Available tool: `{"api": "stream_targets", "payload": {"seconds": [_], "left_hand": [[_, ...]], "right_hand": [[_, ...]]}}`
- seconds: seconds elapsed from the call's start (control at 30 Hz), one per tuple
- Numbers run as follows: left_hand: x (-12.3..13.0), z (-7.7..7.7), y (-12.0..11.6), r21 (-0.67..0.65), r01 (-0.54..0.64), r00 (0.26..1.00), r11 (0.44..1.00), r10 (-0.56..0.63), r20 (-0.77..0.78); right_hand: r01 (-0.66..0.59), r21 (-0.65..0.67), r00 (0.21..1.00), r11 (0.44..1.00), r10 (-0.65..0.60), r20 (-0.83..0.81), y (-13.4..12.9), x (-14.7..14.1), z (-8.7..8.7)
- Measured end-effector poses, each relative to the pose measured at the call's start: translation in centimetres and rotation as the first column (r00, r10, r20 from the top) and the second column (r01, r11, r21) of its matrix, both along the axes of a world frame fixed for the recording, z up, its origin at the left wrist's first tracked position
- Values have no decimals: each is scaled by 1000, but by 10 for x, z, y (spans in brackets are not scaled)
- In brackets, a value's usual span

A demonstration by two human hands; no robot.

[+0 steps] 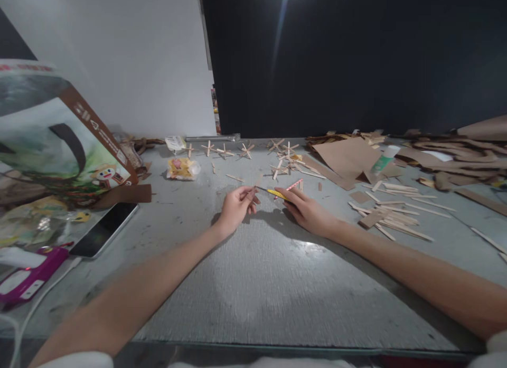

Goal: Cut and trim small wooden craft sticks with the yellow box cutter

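My right hand [311, 212] is closed around a slim craft knife [278, 194] with a yellow patterned handle. The dark blade points left, and its tip reaches the fingertips of my left hand [236, 207]. Those fingertips are pinched together on something small that I cannot make out. Just behind the knife lies a red-and-white striped strip [293, 185], partly hidden by my right hand. Several crossed wooden-stick shapes [246, 150] stand in a row toward the back of the table. A loose thin stick [235, 178] lies beyond my left hand.
To the right are a pile of wooden sticks [404, 220], cardboard sheets [344, 157] and a glue stick [385, 159]. A yellow snack packet [180, 169] sits behind my left hand. A phone [105, 230], a purple power strip [34, 273] and a large printed bag [59, 130] occupy the left side.
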State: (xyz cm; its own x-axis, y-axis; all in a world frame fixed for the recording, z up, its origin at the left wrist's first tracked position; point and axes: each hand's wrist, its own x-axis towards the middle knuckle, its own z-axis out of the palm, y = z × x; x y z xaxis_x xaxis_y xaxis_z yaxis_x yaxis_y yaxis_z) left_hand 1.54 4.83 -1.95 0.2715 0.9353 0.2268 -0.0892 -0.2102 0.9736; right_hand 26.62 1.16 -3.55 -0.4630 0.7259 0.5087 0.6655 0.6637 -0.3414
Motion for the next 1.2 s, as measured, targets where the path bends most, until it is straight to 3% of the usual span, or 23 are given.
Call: {"api": "stream_targets", "payload": {"seconds": [0.3, 0.7, 1.2], "left_hand": [[1, 2, -2, 47, -24, 997, 999, 21, 69], [1, 1, -3, 50, 0, 1000, 999, 0, -7], [2, 3, -5, 100, 11, 1000, 995, -11, 8]], "right_hand": [[-1, -33, 999, 999, 3, 43, 2, 1, 1], [11, 34, 1000, 999, -12, 3, -1, 2, 1], [0, -15, 998, 1000, 1, 56, 1, 1, 3]]}}
